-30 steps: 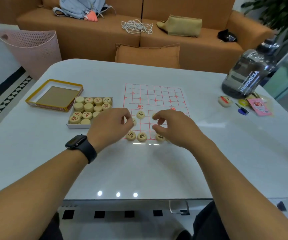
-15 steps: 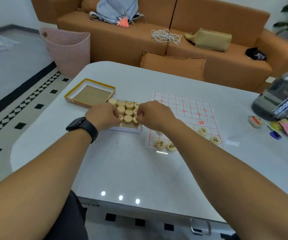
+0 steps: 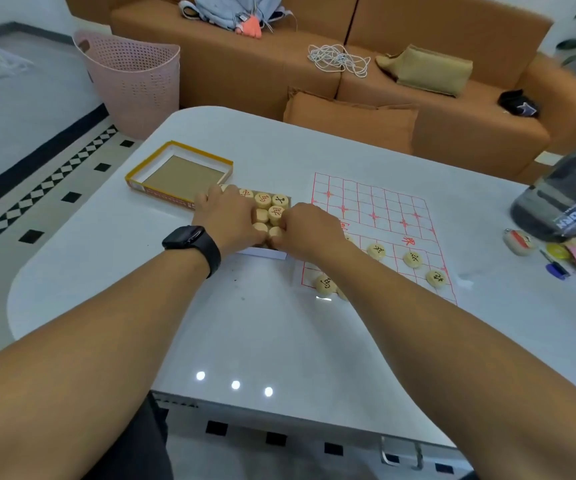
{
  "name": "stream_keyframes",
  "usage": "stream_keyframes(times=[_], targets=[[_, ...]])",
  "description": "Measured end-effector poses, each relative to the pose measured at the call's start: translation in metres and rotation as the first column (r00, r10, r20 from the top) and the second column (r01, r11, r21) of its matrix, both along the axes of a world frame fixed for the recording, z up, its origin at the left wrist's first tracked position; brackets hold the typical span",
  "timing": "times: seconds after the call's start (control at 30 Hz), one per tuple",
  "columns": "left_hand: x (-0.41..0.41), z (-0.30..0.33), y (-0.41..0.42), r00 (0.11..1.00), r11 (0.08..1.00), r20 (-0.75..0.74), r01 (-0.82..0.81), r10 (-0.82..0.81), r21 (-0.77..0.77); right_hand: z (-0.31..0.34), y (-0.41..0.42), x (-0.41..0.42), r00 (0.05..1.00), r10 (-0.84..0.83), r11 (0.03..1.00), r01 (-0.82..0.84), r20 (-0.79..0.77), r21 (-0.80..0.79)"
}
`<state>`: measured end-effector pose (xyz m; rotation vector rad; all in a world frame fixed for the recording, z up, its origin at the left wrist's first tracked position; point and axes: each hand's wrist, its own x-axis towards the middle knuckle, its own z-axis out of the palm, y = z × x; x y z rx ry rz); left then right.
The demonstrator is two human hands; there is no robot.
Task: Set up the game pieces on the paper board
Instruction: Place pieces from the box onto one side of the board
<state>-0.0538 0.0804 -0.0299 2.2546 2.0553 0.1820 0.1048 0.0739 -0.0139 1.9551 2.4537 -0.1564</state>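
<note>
We see a bright, even indoor light from above: three small lamp reflections glare on the glossy white table [image 3: 231, 341]. Shadows are soft and weak. The wide lens bends the edges, and the dark bottle [image 3: 570, 195] at right looks blurred.

So the round pale wooden game pieces with red or black characters [image 3: 268, 211] sit packed flat in a shallow white cardboard tray [image 3: 262, 252], right under the fingers of both hands, some face up and a few blank side up. The white paper board with a red grid [image 3: 373, 209] lies flat just right of the right hand. A handful of pieces [image 3: 413, 259] already lie on its near rows, right of the right wrist, characters up.
</note>
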Motion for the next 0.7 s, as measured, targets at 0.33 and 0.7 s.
stream_keyframes(times=[0.33,0.7], targets=[[0.002,0.004,-0.01,0.992,0.996,0.108,0.061,-0.068,0.064,0.004,-0.018,0.027,0.978,0.03,0.994,-0.008,-0.205,0.109],[0.045,0.024,-0.057,0.758,0.986,0.644,0.162,-0.102,-0.035,0.011,-0.09,0.086,0.544,-0.091,0.992,0.124,-0.834,-0.027]])
